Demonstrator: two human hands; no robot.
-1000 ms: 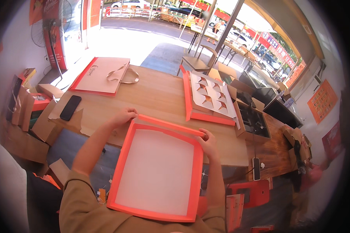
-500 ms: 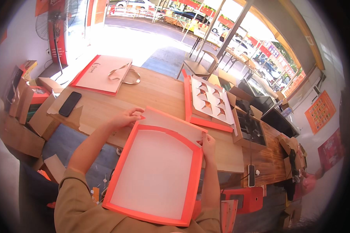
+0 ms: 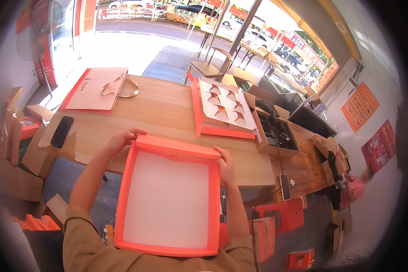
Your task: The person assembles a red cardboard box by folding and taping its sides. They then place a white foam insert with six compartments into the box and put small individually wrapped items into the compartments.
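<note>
A shallow orange-red cardboard box [image 3: 167, 204] with a white inside floor tilts in front of my chest, its near edge against my shirt. At its far left corner my left hand [image 3: 123, 139] is closed, fingers bent over the rim. My right hand [image 3: 225, 164] grips the far right corner, with the thumb side on the folded far wall. That far wall stands as a doubled orange strip, with a small notch at the middle of its lower edge. Part of each hand's fingertips is hidden behind the cardboard.
On the wooden table [image 3: 163, 109] lie a pink flat gift bag [image 3: 95, 90] with ribbon handles, a black phone [image 3: 62, 131] and an orange box with a white cut-out insert [image 3: 226, 106]. A carton of black items [image 3: 276, 133] stands right. Another phone [image 3: 284, 187] lies beyond a red stool [image 3: 281, 215].
The box's far flap, raised with a curved orange band before, is now folded over into an upright wall. Both hands stay at the far corners. The whole view has shifted.
</note>
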